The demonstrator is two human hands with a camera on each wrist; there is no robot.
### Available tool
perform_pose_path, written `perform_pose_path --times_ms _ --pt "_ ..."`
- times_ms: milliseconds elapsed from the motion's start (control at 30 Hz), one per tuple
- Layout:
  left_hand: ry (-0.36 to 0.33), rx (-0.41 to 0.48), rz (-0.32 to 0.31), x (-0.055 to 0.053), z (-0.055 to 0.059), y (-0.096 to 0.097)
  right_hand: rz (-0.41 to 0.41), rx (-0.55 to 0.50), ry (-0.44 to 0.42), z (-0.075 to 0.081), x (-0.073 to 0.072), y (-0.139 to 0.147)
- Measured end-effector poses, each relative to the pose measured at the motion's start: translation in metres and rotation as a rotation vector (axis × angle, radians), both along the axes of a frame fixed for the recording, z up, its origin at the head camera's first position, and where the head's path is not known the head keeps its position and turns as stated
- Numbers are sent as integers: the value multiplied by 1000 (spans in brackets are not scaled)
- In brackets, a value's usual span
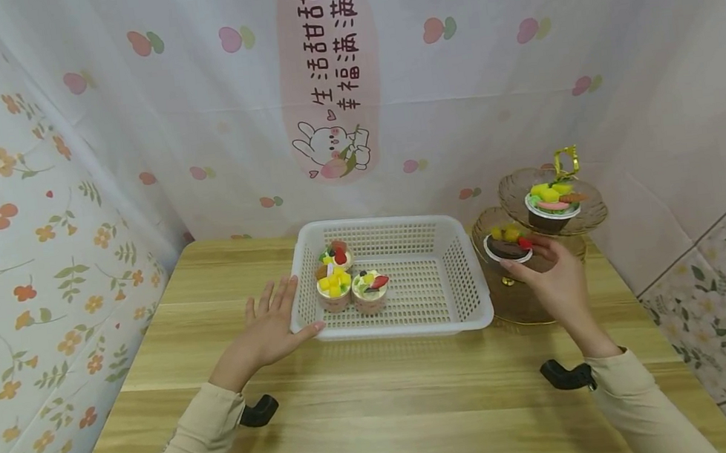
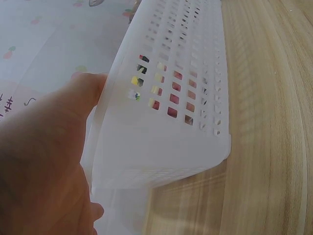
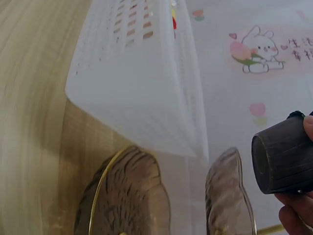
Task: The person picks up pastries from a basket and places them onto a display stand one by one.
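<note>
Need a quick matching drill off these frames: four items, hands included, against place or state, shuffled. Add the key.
Column 1
1. left hand
2. white basket
3. right hand
4. tiered stand

Column 2
A. grips a dark dessert cup
B. touches the basket at its left end, as the head view shows it
C. bears a fruit-topped dessert on its upper tier
D. contains three small cups

Pairs: 1-B, 2-D, 3-A, 4-C
</note>
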State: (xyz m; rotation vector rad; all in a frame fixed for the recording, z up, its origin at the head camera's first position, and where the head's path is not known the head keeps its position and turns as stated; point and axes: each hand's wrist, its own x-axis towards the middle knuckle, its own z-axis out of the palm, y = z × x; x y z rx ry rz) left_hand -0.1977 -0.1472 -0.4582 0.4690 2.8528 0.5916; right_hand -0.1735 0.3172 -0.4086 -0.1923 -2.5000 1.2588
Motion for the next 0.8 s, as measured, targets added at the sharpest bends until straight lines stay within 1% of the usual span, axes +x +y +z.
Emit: perform_pose_path --times_ms 300,600,800 --pt "8 -12 -1 0 -1 0 -50 12 -30 -5 2 14" --pt "5 -7 3 0 -1 0 -54 28 -26 -11 0 20" --pt "1 -2 3 -1 0 0 -45 43 -57 -11 -5 21"
